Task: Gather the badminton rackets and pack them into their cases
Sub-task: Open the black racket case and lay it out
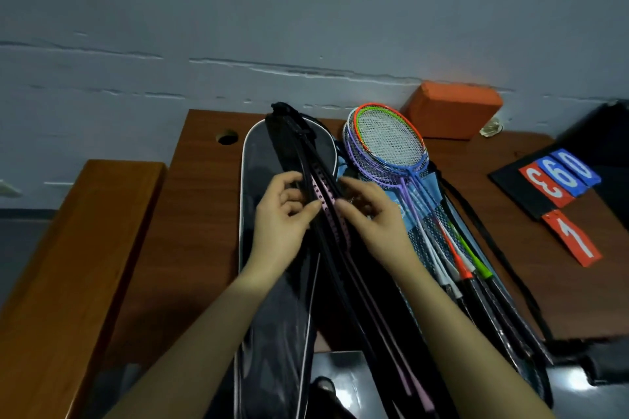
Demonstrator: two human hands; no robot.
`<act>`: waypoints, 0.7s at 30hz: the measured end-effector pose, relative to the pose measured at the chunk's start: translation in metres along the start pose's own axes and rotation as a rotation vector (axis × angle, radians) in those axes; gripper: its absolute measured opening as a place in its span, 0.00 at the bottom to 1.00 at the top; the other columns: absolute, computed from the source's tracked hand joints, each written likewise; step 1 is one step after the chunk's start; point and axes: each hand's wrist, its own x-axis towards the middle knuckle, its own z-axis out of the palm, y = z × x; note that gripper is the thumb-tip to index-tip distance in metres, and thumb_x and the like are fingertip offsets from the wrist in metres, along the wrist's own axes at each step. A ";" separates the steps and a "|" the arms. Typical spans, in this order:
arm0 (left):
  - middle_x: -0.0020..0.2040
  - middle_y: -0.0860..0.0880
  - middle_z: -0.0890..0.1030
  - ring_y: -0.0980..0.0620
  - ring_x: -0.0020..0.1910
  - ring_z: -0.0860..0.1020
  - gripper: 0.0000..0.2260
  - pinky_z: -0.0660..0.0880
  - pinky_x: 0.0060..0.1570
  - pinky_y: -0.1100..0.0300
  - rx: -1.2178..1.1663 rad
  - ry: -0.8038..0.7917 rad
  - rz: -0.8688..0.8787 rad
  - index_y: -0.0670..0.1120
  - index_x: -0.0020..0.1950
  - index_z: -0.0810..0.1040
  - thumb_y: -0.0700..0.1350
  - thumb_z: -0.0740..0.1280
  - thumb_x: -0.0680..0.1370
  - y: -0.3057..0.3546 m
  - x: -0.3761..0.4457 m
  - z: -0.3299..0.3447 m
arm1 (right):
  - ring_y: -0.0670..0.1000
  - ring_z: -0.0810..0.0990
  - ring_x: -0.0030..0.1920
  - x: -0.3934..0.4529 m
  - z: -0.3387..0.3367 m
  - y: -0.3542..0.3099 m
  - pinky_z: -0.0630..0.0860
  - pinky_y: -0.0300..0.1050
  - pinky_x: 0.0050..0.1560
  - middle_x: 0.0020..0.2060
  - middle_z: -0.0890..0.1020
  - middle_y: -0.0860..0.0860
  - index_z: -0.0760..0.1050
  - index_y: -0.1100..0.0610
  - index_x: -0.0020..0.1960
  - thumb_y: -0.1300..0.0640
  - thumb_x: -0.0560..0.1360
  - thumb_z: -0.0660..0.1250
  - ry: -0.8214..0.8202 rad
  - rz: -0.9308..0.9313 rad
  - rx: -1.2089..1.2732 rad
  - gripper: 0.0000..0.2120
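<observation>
Both hands, left and right, pinch with curled fingers the pink-black racket edge-on in the black case, head pointing toward the wall, handle toward the person.

Two bare forearms, slim and smooth, enter from the lower edge, no sleeve showing on either. The left hand and right hand are ungloved, with slender fingers and short, plain, unpainted nails.
</observation>
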 end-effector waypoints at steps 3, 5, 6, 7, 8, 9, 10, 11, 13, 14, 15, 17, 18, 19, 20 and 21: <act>0.42 0.43 0.77 0.50 0.39 0.77 0.18 0.77 0.38 0.58 -0.001 0.007 -0.004 0.54 0.52 0.72 0.33 0.70 0.72 0.002 -0.007 0.001 | 0.44 0.77 0.43 0.025 0.007 -0.019 0.73 0.35 0.48 0.46 0.79 0.55 0.77 0.53 0.59 0.56 0.72 0.68 0.070 -0.029 0.045 0.15; 0.42 0.43 0.75 0.50 0.38 0.76 0.18 0.77 0.37 0.59 -0.002 -0.009 -0.005 0.53 0.53 0.72 0.33 0.70 0.72 0.004 -0.012 0.002 | 0.44 0.78 0.45 0.041 0.009 -0.027 0.73 0.34 0.48 0.49 0.80 0.54 0.76 0.55 0.60 0.57 0.73 0.68 0.100 -0.028 0.040 0.16; 0.43 0.44 0.75 0.51 0.38 0.76 0.18 0.77 0.36 0.60 0.001 -0.021 -0.007 0.53 0.52 0.73 0.34 0.70 0.72 0.004 -0.014 0.004 | 0.45 0.78 0.47 0.050 0.010 -0.030 0.73 0.34 0.49 0.51 0.81 0.54 0.76 0.56 0.62 0.57 0.74 0.67 0.086 -0.020 0.020 0.17; 0.43 0.45 0.74 0.52 0.37 0.75 0.18 0.77 0.35 0.61 0.003 -0.031 -0.008 0.55 0.52 0.73 0.34 0.70 0.72 0.004 -0.016 0.005 | 0.46 0.78 0.49 0.057 0.010 -0.033 0.73 0.34 0.50 0.53 0.81 0.54 0.75 0.57 0.63 0.58 0.74 0.67 0.054 -0.011 0.003 0.17; 0.42 0.46 0.73 0.53 0.37 0.75 0.18 0.77 0.35 0.62 0.007 -0.036 -0.009 0.56 0.51 0.73 0.34 0.70 0.72 0.003 -0.017 0.007 | 0.46 0.79 0.50 0.064 0.010 -0.035 0.74 0.35 0.51 0.54 0.81 0.53 0.75 0.57 0.64 0.59 0.75 0.67 0.013 -0.001 -0.003 0.17; 0.42 0.46 0.73 0.54 0.37 0.75 0.19 0.77 0.36 0.62 0.011 -0.037 -0.012 0.58 0.51 0.73 0.34 0.70 0.72 0.002 -0.018 0.009 | 0.47 0.79 0.51 0.068 0.010 -0.037 0.75 0.36 0.53 0.53 0.81 0.52 0.75 0.58 0.63 0.60 0.75 0.67 -0.023 0.006 0.007 0.17; 0.42 0.47 0.74 0.54 0.37 0.75 0.19 0.77 0.37 0.61 0.020 -0.035 -0.014 0.58 0.51 0.73 0.35 0.71 0.71 0.000 -0.020 0.011 | 0.47 0.80 0.50 0.070 0.010 -0.039 0.75 0.38 0.54 0.52 0.81 0.51 0.76 0.59 0.61 0.61 0.74 0.68 -0.043 0.014 0.028 0.15; 0.42 0.47 0.74 0.54 0.38 0.75 0.19 0.77 0.37 0.61 0.027 -0.034 -0.016 0.58 0.51 0.73 0.35 0.71 0.71 -0.002 -0.021 0.012 | 0.46 0.80 0.49 0.071 0.010 -0.040 0.76 0.38 0.53 0.49 0.82 0.51 0.78 0.60 0.58 0.63 0.74 0.68 -0.041 0.024 0.053 0.13; 0.41 0.48 0.75 0.53 0.38 0.76 0.19 0.77 0.37 0.61 0.028 -0.032 -0.018 0.57 0.52 0.74 0.35 0.71 0.71 -0.004 -0.023 0.014 | 0.44 0.81 0.45 0.071 0.007 -0.041 0.76 0.36 0.50 0.45 0.83 0.52 0.81 0.61 0.51 0.66 0.72 0.68 -0.006 0.035 0.090 0.09; 0.41 0.48 0.75 0.53 0.37 0.76 0.19 0.76 0.36 0.61 0.028 -0.024 -0.018 0.57 0.52 0.74 0.35 0.71 0.71 -0.004 -0.024 0.014 | 0.42 0.81 0.43 0.070 0.005 -0.040 0.75 0.34 0.49 0.44 0.83 0.52 0.81 0.61 0.50 0.68 0.72 0.68 0.004 0.032 0.088 0.08; 0.41 0.48 0.74 0.52 0.37 0.75 0.19 0.76 0.36 0.61 0.028 -0.009 -0.017 0.56 0.51 0.74 0.34 0.70 0.71 -0.005 -0.024 0.014 | 0.39 0.80 0.42 0.070 0.003 -0.039 0.74 0.31 0.49 0.44 0.82 0.52 0.81 0.61 0.50 0.68 0.72 0.68 -0.004 0.014 0.052 0.09; 0.41 0.45 0.74 0.51 0.37 0.75 0.19 0.75 0.36 0.60 0.026 0.029 -0.017 0.55 0.51 0.74 0.32 0.70 0.71 -0.006 -0.024 0.014 | 0.36 0.76 0.40 0.068 0.001 -0.036 0.70 0.26 0.47 0.42 0.80 0.51 0.81 0.61 0.51 0.68 0.72 0.68 -0.057 -0.075 -0.113 0.09; 0.42 0.44 0.74 0.51 0.37 0.75 0.19 0.75 0.36 0.60 0.025 0.035 -0.016 0.55 0.51 0.74 0.32 0.70 0.71 -0.006 -0.025 0.013 | 0.35 0.75 0.40 0.068 0.000 -0.034 0.68 0.25 0.45 0.40 0.79 0.49 0.82 0.61 0.50 0.67 0.72 0.69 -0.067 -0.124 -0.183 0.09; 0.42 0.44 0.74 0.51 0.37 0.75 0.19 0.75 0.36 0.61 0.025 0.028 -0.013 0.55 0.51 0.74 0.32 0.70 0.71 -0.006 -0.025 0.013 | 0.35 0.74 0.39 0.068 -0.001 -0.032 0.67 0.25 0.44 0.39 0.77 0.47 0.82 0.61 0.49 0.66 0.71 0.69 -0.057 -0.160 -0.220 0.08; 0.43 0.43 0.75 0.52 0.36 0.75 0.19 0.76 0.35 0.62 0.025 0.012 -0.009 0.54 0.52 0.74 0.32 0.70 0.71 -0.007 -0.026 0.014 | 0.34 0.74 0.39 0.068 -0.002 -0.031 0.67 0.25 0.44 0.38 0.77 0.45 0.82 0.60 0.48 0.66 0.71 0.69 -0.037 -0.185 -0.235 0.07; 0.43 0.43 0.75 0.53 0.37 0.75 0.19 0.76 0.35 0.62 0.026 -0.007 -0.007 0.54 0.52 0.74 0.32 0.70 0.71 -0.006 -0.026 0.014 | 0.35 0.75 0.40 0.068 -0.003 -0.030 0.68 0.26 0.45 0.38 0.78 0.45 0.83 0.60 0.48 0.66 0.71 0.69 -0.015 -0.202 -0.246 0.07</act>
